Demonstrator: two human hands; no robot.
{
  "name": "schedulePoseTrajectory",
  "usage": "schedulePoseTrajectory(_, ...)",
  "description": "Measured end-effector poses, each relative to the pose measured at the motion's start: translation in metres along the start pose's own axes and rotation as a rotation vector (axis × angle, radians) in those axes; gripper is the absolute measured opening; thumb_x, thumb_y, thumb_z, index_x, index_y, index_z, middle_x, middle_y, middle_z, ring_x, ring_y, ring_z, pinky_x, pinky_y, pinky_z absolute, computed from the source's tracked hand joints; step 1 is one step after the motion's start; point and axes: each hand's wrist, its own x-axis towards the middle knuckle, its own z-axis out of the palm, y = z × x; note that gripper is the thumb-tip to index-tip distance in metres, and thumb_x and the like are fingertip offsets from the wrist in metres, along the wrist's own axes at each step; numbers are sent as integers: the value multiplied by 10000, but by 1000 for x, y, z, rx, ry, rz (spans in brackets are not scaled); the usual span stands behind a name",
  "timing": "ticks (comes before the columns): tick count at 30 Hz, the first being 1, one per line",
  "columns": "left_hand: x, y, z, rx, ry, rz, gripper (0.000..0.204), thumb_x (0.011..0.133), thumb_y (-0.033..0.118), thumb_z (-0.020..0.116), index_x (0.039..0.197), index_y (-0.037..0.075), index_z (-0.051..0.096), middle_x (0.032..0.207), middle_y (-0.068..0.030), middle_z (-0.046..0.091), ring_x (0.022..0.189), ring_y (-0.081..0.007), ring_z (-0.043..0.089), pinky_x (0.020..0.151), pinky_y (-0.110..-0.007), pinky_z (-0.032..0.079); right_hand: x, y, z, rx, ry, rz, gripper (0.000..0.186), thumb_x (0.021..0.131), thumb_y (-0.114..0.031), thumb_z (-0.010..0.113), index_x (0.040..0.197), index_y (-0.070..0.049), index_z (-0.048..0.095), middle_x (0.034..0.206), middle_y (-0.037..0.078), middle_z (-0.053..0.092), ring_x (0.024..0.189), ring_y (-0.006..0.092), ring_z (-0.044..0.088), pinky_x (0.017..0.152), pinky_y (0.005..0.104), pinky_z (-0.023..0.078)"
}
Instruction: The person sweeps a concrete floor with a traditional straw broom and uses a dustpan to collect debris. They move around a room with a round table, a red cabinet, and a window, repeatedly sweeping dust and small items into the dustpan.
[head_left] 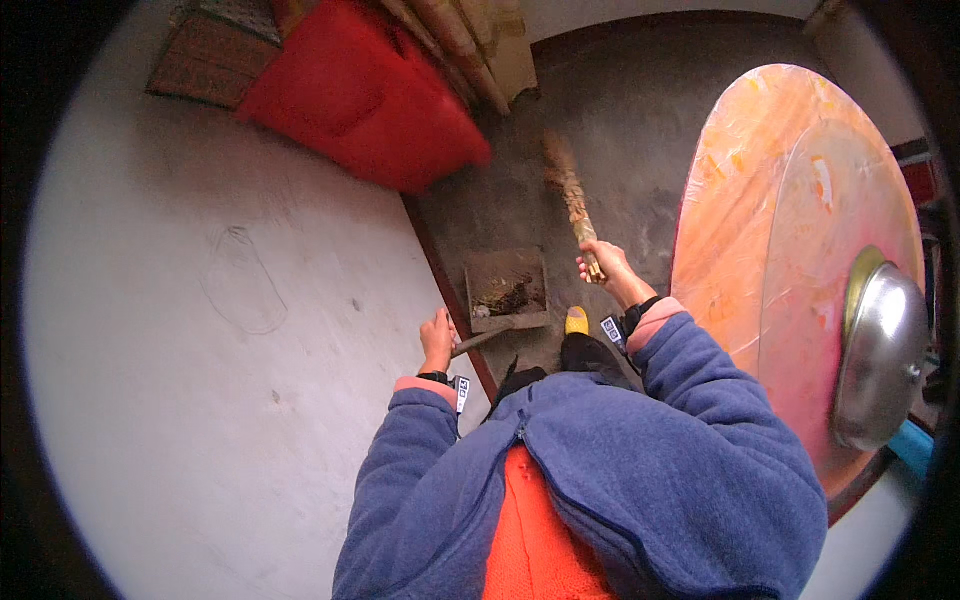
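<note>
My right hand [610,268] is wrapped round the lower end of a short straw broom [576,205], whose frayed tip points away from me and looks blurred. My left hand [437,338] is closed on the stick handle of a dustpan [511,322], beside the white wall. Dark sweepings [510,295], with some pale bits among them, lie inside the pan. The broom is held to the right of the pan and apart from it.
At the right stands a round table [730,200] with an orange patterned cover and a metal lid [885,350]. A red cloth [365,100] hangs at the upper left near rolled poles [455,45]. My foot shows in a yellow slipper [577,320] on the grey floor [640,150].
</note>
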Motion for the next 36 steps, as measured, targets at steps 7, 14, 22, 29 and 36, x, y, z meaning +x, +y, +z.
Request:
schedulePoseTrajectory(7, -32, 36, -12, -28, 58, -56, 432, 826, 401, 502, 584, 42, 505, 448, -39, 457, 323, -148, 431, 323, -284, 359, -12, -17, 7, 7, -30, -144, 101, 813, -93, 550, 858, -44, 474, 634, 95, 525, 461, 189, 537, 355, 354, 477)
schedulePoseTrajectory(14, 9, 91, -6, 56, -83, -22, 456, 840, 436, 506, 587, 57, 516, 487, -30, 479, 375, -132, 444, 363, -280, 376, -9, -47, 20, -174, -194, 54, 158, 817, -158, 549, 861, -10, 515, 623, 113, 561, 451, 202, 549, 390, 337, 486)
schedulePoseTrajectory(22, 91, 188, -67, 159, -259, 131, 451, 813, 438, 513, 610, 39, 563, 514, -47, 523, 436, -163, 506, 437, -318, 451, -14, -89, 61, -34, -43, 125, 231, 785, -155, 595, 953, -8, 536, 693, 143, 602, 505, 207, 577, 410, 345, 498)
schedulePoseTrajectory(29, 51, 156, -99, 313, -333, 155, 443, 812, 457, 496, 636, 62, 597, 563, -54, 561, 497, -181, 543, 483, -326, 435, -71, -37, 51, -194, 208, -31, 178, 798, -130, 586, 940, -37, 532, 672, 152, 585, 480, 222, 574, 410, 376, 514)
schedulePoseTrajectory(36, 44, 145, -53, 481, -213, 264, 495, 793, 501, 459, 636, 59, 616, 599, -78, 597, 579, -233, 599, 599, -364, 456, -116, -36, 33, -236, -74, -8, 190, 818, -127, 599, 986, -56, 546, 724, 136, 602, 505, 194, 574, 418, 339, 503)
